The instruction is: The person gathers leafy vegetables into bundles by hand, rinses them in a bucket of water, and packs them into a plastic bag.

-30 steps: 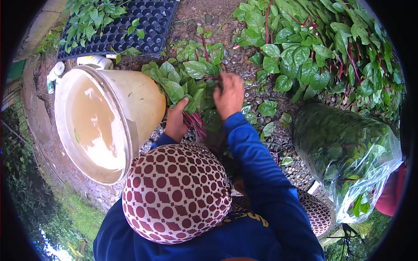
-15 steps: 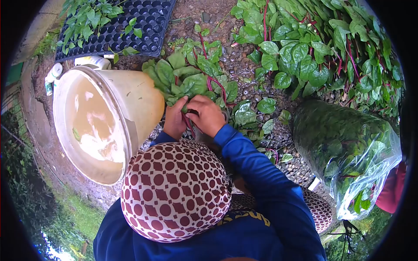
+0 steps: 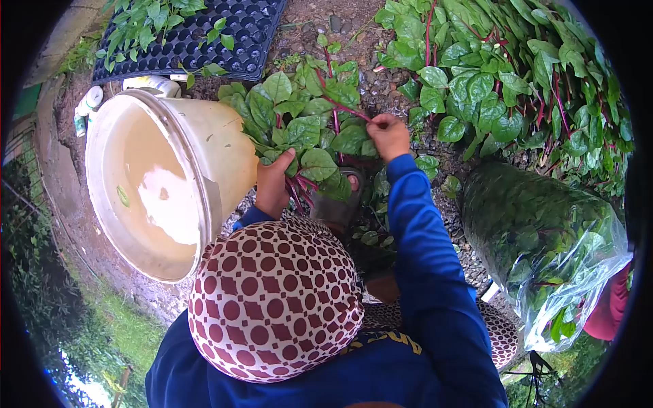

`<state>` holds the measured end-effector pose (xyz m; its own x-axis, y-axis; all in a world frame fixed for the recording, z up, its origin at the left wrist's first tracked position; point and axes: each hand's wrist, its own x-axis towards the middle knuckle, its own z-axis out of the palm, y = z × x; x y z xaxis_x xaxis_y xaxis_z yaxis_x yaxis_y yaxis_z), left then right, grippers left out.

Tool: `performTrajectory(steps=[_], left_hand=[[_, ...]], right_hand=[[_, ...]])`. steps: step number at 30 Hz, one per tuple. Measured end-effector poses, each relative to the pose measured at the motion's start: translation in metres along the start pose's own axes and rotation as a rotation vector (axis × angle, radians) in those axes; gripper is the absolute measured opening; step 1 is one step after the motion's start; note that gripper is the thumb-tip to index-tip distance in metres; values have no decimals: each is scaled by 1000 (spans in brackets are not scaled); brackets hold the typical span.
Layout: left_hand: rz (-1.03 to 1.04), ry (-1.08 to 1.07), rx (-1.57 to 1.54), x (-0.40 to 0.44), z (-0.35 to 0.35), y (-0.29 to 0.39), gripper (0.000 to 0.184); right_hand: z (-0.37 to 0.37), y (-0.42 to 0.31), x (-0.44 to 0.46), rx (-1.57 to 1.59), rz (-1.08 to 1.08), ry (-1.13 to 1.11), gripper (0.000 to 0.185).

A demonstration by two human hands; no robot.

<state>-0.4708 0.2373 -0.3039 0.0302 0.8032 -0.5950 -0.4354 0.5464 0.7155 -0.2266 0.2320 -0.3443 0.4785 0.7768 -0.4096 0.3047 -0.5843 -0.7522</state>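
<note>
My left hand [image 3: 273,185] is closed around the lower stems of a bunch of Malabar spinach [image 3: 303,132], its broad green leaves fanning out above the thumb. Dark red stem ends stick out below that grip. On the right, my right hand [image 3: 390,139] pinches the end of a long red spinach stem [image 3: 345,107], which slants up and left across the leaves. Beneath the bunch, a sandal [image 3: 337,207] with toes showing is partly covered. Leaves hide most of my left fingers.
A wide bucket of cloudy water [image 3: 146,197] leans at the left. Behind it lies a black seedling tray [image 3: 231,51]. A large spinach heap [image 3: 507,88] covers the upper right, above a clear plastic bag [image 3: 537,238] filled with leaves. Patterned cloth [image 3: 272,299] bulges in front.
My right hand has moved away from my left, to the right and upward, and now pinches a stem. My left hand stays near the same place with the bunch.
</note>
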Motion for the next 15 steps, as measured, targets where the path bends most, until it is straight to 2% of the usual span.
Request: performTrajectory(steps=[3,5,7,9,11,13,15], left_hand=[[-62,-23,-62,-2,11,2,35],[-129,-62,-106,-1,15,1,32],[-204,-115,-141,6,9,-5,30],[-326,-156,-96,21,-8,-12,29],[-295,-145,-52,26,-25,-19,30],[-106,-99,-17,18,-12,-15,30],[-109,-61,-41,6,-2,-7,36]], right_hand=[[4,-15,-19,399,-108,-53,15],[23,-44,-58,414,-250,-76,14],[40,-64,-93,228,-343,-169,14],[51,-68,-104,172,-372,-226,13],[57,-64,-105,201,-394,-291,12],[54,-48,-81,304,-419,-354,11],[48,-36,-52,66,-301,-99,11]])
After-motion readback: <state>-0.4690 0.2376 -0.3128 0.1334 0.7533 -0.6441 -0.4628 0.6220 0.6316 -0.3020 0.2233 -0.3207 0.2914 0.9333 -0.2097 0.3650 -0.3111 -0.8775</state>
